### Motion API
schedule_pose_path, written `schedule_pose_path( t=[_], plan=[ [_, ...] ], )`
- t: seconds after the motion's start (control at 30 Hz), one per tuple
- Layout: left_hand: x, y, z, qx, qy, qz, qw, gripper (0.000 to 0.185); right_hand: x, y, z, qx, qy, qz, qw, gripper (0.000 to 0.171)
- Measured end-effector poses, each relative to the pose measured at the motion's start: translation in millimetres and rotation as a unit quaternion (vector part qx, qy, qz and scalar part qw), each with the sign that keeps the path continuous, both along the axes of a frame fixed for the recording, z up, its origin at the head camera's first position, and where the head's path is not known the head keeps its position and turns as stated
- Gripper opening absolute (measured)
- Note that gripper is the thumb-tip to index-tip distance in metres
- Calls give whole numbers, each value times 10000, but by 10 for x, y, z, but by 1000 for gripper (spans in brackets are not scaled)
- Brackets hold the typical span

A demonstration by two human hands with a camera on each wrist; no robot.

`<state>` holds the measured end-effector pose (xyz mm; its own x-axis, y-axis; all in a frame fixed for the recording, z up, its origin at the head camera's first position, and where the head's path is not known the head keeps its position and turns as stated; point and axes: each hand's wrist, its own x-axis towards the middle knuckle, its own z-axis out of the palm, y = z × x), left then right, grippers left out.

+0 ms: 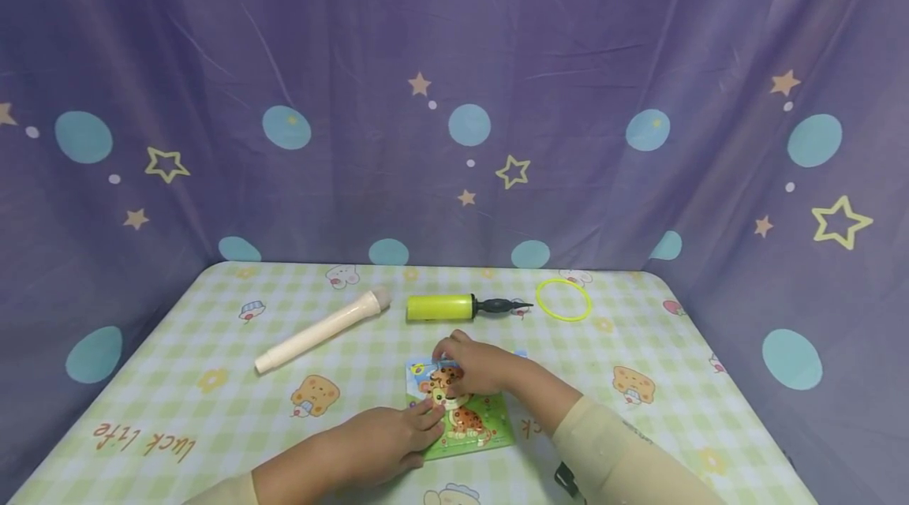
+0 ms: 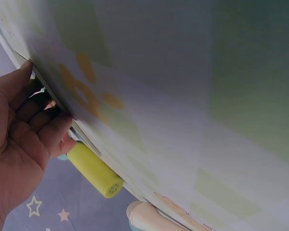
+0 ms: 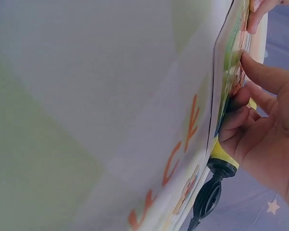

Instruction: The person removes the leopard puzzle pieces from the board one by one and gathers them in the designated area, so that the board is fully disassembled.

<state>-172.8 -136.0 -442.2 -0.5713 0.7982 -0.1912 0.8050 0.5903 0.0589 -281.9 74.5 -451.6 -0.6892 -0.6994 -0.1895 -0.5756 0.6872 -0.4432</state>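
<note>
Head view. Table [image 1: 213, 331] with a green-check cloth, purple star curtain behind. Near the front edge, about mid-width, lies a small picture puzzle board [image 1: 465, 414] showing a spotted cat on green. Both hands are on it. The left hand [image 1: 387, 442] comes in from the front-left, fingers lying fairly straight, tips touching the board's left edge. The right hand [image 1: 472, 367] covers the board's far part, fingers bent down onto the picture; whether it pinches a loose piece cannot be told from here. Toward the back edge, well apart from the board: a cream tube [image 1: 323, 329] at left, a yellow hand pump [image 1: 454, 307] at centre, a yellow ring [image 1: 564, 299] at right.

Left wrist view. Left hand [image 2: 24, 139] seen from the palm side, fingers loosely extended with their tips against the thin edge of the board [image 2: 62, 108]. Nothing is gripped. The pump's end [image 2: 94, 171] shows beyond.

Right wrist view. Right hand [image 3: 262, 120] with fingertips pressed on the board's printed face [image 3: 231, 72], thumb near its edge; it presses rather than grips, as far as shows. Pump nozzle [image 3: 209, 195] below.

Judgement: a piece looks to be being seated, left hand steadying the board, right hand pressing. Next move likely calls for firm downward pressure with the board held from sliding, then a check that the piece lies flush.
</note>
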Motion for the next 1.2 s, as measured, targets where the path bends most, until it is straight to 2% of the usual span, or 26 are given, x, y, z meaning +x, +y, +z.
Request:
schedule_pose_path(
  t=[0.07,0.27,0.43,0.53,0.67,0.87,1.07,1.2],
  plan=[
    [2,-1,-3,-2,15,4,10000,52,-2,11,3,-95,-18,-41,9999,45],
    [11,3,-11,-10,-20,38,10000,52,-31,55,-11,-340,-196,-118,9992,36],
    [13,7,-18,-84,-106,123,9998,53,-40,26,-25,171,353,-231,9990,37],
    [10,8,-27,-35,-62,55,10000,53,-46,20,-13,437,575,-399,9966,33],
    [9,6,-26,18,-47,17,10000,53,-68,70,20,187,242,-483,9984,23],
    [4,9,-4,-83,-240,160,9995,54,-124,222,83,-643,-548,-220,9962,9],
    [-2,14,-10,-3,-240,169,9996,54,-218,415,195,-982,-580,-324,9929,15],
    [2,11,-17,22,-240,176,9996,53,-273,568,256,-1028,-742,-511,9906,29]
  ],
)
